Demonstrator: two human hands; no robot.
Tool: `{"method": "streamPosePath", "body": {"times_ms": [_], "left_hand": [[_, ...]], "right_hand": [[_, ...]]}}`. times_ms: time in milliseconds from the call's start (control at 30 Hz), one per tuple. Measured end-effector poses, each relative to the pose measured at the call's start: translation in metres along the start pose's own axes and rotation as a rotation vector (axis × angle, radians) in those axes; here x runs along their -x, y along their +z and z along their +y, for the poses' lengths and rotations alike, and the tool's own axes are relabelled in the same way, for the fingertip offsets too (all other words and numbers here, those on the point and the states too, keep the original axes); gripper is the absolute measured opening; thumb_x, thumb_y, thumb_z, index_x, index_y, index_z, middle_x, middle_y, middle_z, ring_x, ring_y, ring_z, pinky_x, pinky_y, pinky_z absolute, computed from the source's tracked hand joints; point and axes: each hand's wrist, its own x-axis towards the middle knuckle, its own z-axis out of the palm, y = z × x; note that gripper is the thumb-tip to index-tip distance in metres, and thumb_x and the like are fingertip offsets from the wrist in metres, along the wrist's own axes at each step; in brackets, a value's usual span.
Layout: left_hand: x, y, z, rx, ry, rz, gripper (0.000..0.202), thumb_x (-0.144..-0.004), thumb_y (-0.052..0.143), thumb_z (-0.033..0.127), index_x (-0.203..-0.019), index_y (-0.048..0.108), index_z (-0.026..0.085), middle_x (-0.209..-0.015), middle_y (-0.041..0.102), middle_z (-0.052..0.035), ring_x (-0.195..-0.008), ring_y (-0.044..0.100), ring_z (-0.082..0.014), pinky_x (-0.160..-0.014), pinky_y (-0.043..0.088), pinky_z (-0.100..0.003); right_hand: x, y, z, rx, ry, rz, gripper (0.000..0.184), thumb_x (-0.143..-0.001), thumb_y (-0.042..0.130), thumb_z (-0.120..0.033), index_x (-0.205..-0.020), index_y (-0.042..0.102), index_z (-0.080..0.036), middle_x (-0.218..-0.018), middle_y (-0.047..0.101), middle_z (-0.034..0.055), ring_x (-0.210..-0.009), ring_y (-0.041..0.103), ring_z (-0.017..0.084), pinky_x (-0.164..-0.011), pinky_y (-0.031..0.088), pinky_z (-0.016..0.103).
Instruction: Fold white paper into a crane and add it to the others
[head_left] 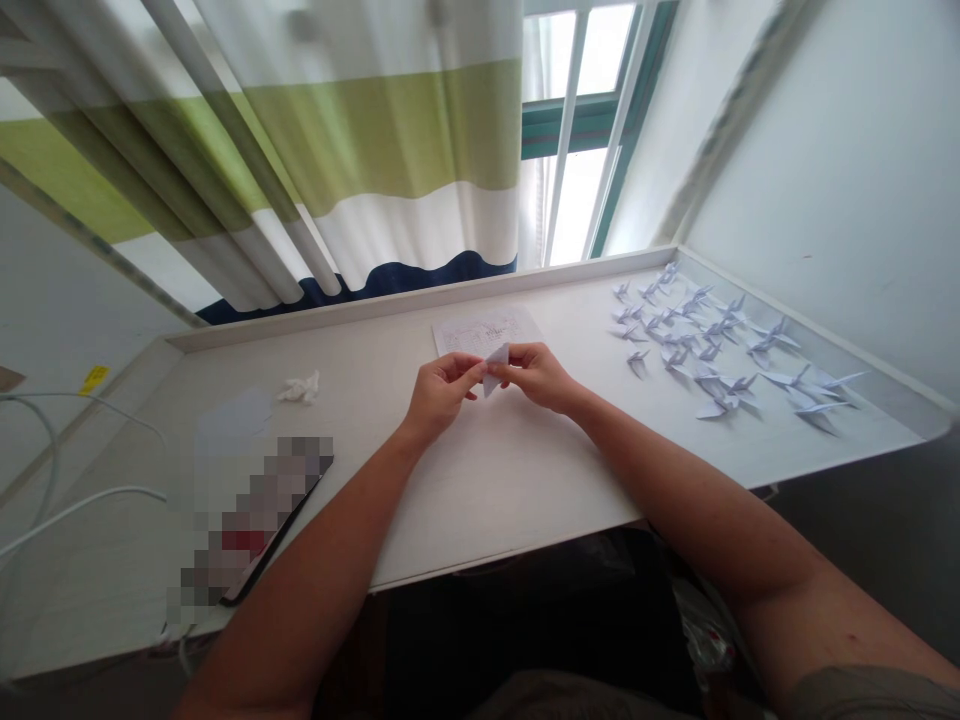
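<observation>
Between my two hands, a small piece of folded white paper (495,368) is held up just above the white table (480,490). My left hand (444,390) pinches its left side with thumb and fingers. On the other side, my right hand (541,376) grips the paper the same way. The paper looks pointed at top and bottom; its finer creases are too small to make out. Behind my hands lies a flat sheet with faint reddish print (487,328). Over on the right of the table stand several folded white paper cranes (705,330).
At the left lie a crumpled white tissue (299,388), some plain paper sheets (234,418) and a tablet or phone (277,520) with a blurred screen. White cables (90,493) cross the left side. A raised rim (360,312) borders the back, below a striped curtain (390,140).
</observation>
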Motion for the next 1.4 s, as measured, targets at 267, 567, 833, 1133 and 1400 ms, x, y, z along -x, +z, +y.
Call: {"method": "streamPosePath", "body": {"times_ms": [267,567,833,1133,1400], "left_hand": [[-0.0035,-0.0026,-0.0020,0.034,0.020,0.008,0.029,-0.077,0.088,0.043,-0.083,0.076,0.017,-0.078,0.076,-0.0050,-0.073,0.072,-0.0176,-0.060,0.058,-0.027],[0.0004,-0.0046,0.0050,-0.004,-0.029,-0.076,0.031,-0.081,0.085,0.047,-0.083,0.077,0.017,-0.071,0.072,-0.0050,-0.065,0.066,-0.0162,-0.054,0.053,-0.026],[-0.0006,-0.0068,0.0016,-0.083,0.017,-0.154,0.042,-0.085,0.081,0.058,-0.087,0.081,0.017,-0.079,0.078,-0.0086,-0.068,0.067,-0.0165,-0.056,0.053,-0.025],[0.0018,-0.0036,0.0026,-0.070,-0.012,-0.059,0.051,-0.081,0.084,0.064,-0.088,0.079,0.013,-0.072,0.076,-0.0078,-0.061,0.070,-0.0180,-0.053,0.056,-0.028],[0.0032,-0.0013,0.0045,-0.030,-0.009,-0.035,0.055,-0.077,0.087,0.066,-0.090,0.078,0.014,-0.075,0.078,-0.0077,-0.064,0.073,-0.0194,-0.052,0.058,-0.028]], "right_hand": [[0.0006,-0.0023,0.0045,-0.068,0.045,-0.056,0.049,-0.087,0.078,-0.067,-0.087,0.078,-0.018,-0.081,0.076,0.0040,-0.072,0.069,0.016,-0.070,0.059,0.030],[-0.0020,0.0010,0.0012,-0.107,0.048,-0.022,0.047,-0.071,0.094,-0.059,-0.078,0.071,-0.018,-0.071,0.073,0.0013,-0.063,0.068,0.015,-0.061,0.055,0.029],[-0.0031,-0.0005,0.0094,-0.145,0.039,-0.028,0.050,-0.069,0.098,-0.052,-0.092,0.068,-0.019,-0.061,0.065,-0.0052,-0.056,0.065,0.014,-0.055,0.051,0.027],[-0.0017,-0.0009,0.0055,-0.186,0.061,-0.085,0.049,-0.077,0.091,-0.058,-0.090,0.069,-0.017,-0.069,0.073,0.0003,-0.058,0.070,0.015,-0.058,0.056,0.028],[-0.0013,-0.0055,0.0046,-0.193,0.088,-0.064,0.048,-0.074,0.094,-0.056,-0.096,0.076,-0.017,-0.071,0.077,0.0020,-0.065,0.073,0.016,-0.066,0.060,0.030]]}}
